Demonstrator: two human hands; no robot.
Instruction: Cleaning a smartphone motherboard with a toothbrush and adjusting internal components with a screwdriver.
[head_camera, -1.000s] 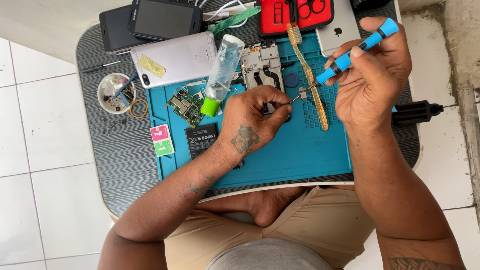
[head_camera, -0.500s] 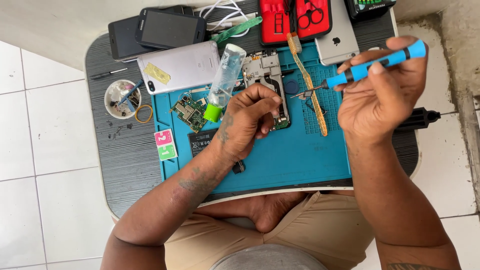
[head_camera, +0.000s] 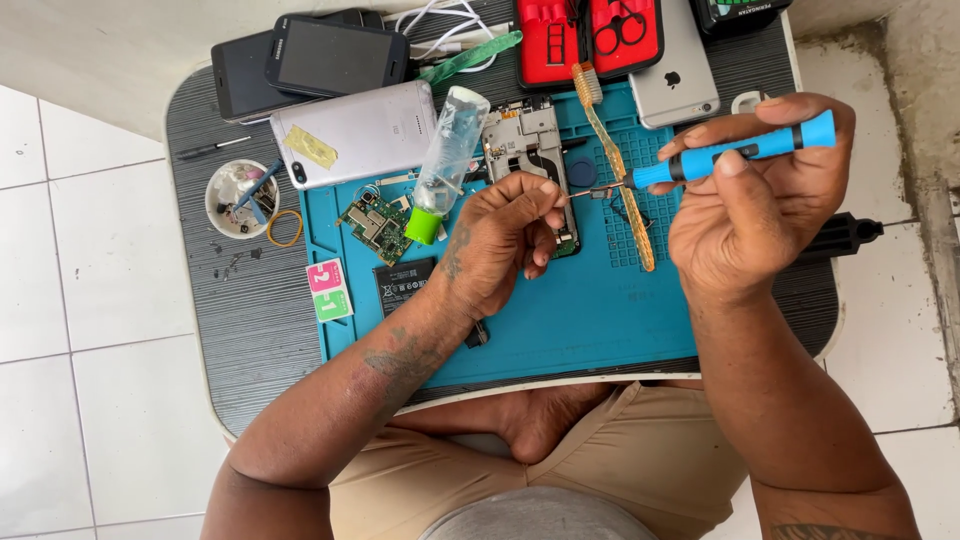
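Lifting the left hand (head_camera: 500, 245) to meet the driver (head_camera: 735, 152) tip.
Off the phone frame (head_camera: 525, 140) at twelve o'clock now, its fingers pinch the bit; right hand (head_camera: 760, 200) grips the handle.

Hands: two, a left hand (head_camera: 500, 245) and a right hand (head_camera: 755, 195).
Screwdrivers: two, one blue screwdriver (head_camera: 735, 152) and one small dark one (head_camera: 215, 148).
Whole phones: four, two dark (head_camera: 335, 55) (head_camera: 238, 82), one pale (head_camera: 355, 130), one silver (head_camera: 680, 75).
Opened phone frames: one (head_camera: 525, 140).
Circuit boards: one (head_camera: 372, 222).
Batteries: one (head_camera: 403, 285).
Bottles: one (head_camera: 447, 160).
Toothbrushes: one (head_camera: 612, 160).
Small bowls: one (head_camera: 220, 215).
Rubber bands: one (head_camera: 285, 228).
Red tool cases: one (head_camera: 590, 38).
Blue mats: one (head_camera: 590, 320).
Sticker tabs: one (head_camera: 328, 290).
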